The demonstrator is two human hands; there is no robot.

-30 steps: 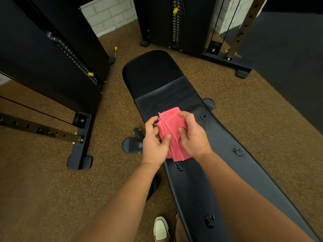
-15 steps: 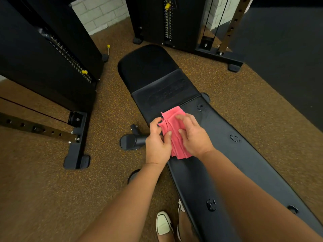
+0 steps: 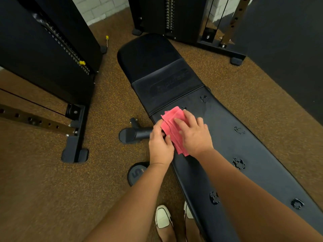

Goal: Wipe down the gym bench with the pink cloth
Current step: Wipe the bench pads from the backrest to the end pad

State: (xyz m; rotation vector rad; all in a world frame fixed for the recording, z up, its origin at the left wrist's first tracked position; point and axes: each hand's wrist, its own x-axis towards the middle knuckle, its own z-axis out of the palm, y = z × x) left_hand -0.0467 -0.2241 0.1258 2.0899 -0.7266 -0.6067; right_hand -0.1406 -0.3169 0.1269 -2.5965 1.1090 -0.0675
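On the black gym bench (image 3: pixel 227 145), near the seam between its two pads, lies the pink cloth (image 3: pixel 172 122). It is folded in a few layers and sits by the left edge of the bench. The right hand (image 3: pixel 194 135) lies flat on top of the cloth. Its fingers are straight and press the cloth down on the pad, but they do not grab it. The left hand (image 3: pixel 160 145) is at the bench's left edge. Its thumb and curled fingers pinch the near left side of the cloth. Both arms are bare.

Small rough marks (image 3: pixel 239 163) dot the top of the bench. On the speckled brown floor (image 3: pixel 43 189), just left of the bench, lies a round weight plate (image 3: pixel 137 173) with a 5 on it, partly hidden by the left arm. A black bench foot (image 3: pixel 134 134) sticks out to the left, farther along the bench. Two white shoes (image 3: pixel 162 217) stand by the bench at the bottom. Tall black weight machines (image 3: pixel 43 49) stand on the left and at the far end, with a white brick wall (image 3: pixel 97 7) between them.
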